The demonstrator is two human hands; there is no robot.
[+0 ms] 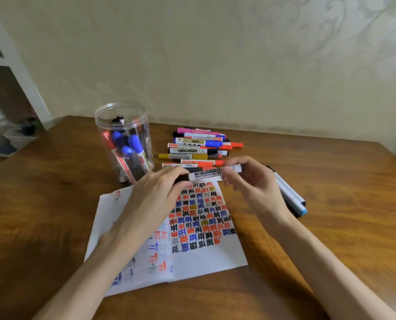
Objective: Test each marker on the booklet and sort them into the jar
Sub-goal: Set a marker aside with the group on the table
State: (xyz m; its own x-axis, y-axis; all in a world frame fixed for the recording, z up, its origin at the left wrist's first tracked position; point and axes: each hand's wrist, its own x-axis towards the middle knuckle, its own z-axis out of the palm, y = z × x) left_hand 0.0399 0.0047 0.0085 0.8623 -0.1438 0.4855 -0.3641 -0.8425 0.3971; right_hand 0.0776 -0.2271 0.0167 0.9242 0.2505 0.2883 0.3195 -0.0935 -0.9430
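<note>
Wooden table (331, 204) carries the booklet (210, 257) at six o'clock, the jar (123, 112) at ten. Left hand (155, 195) and right hand (252, 181) each pinch an end of one whiteboard marker (206, 174) above the booklet's far edge.

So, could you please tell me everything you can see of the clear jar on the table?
The clear plastic jar is a round, lidless cylinder with a ridged rim, standing upright on the wooden table, just beyond the booklet's far left corner and left of the loose marker pile. Several markers with blue, red and black caps lean inside it. The left hand and right hand hold a whiteboard marker and do not touch the jar.
</note>
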